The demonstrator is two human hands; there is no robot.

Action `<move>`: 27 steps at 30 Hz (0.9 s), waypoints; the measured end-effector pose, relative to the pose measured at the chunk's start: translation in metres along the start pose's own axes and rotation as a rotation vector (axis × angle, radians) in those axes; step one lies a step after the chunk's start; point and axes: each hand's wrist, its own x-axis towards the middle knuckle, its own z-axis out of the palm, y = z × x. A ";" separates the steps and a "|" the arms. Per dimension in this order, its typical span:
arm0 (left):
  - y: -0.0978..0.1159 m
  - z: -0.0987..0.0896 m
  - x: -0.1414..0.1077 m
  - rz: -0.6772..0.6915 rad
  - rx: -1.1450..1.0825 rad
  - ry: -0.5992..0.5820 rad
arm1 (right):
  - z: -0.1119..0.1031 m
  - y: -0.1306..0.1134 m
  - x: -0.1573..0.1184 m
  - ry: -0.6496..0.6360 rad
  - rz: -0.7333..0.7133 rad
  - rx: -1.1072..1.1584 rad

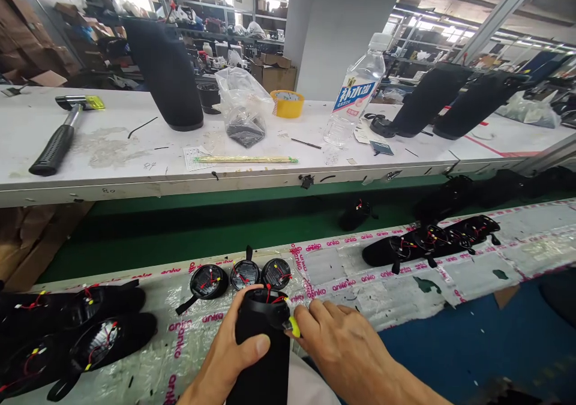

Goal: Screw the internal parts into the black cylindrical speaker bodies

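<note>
By film-covered bench (pixel 189 327): in L hand (pixel 225 354), gripping blk cyl. (pixel 263 372) near upright, thumb on near face, other fingers round side, part hidden. At top, risk of nicking red wires (pixel 270 294) if slipping w/ yellow tool (pixel 294 327), esp. from cyl. twisting. In R hand (pixel 344 339), pinching tool at rim, fingers curled nearly closed.

bright overhead strip lights, hazy glare at upper right, dim lower corners, stretched edges

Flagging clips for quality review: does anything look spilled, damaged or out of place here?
Brownish stains mark the white tabletop near the hammer, perhaps old residue. The lower bench's covering has ragged green patches at right, so it looks torn.
</note>
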 end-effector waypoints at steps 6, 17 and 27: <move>0.000 -0.008 -0.003 0.027 0.138 -0.003 | -0.009 -0.002 0.000 -0.007 -0.022 -0.014; 0.015 0.013 -0.007 0.036 0.404 0.285 | -0.015 -0.011 0.001 -0.096 -0.025 -0.160; 0.021 0.021 -0.008 0.032 0.461 0.370 | -0.017 -0.011 0.006 -0.206 -0.114 -0.225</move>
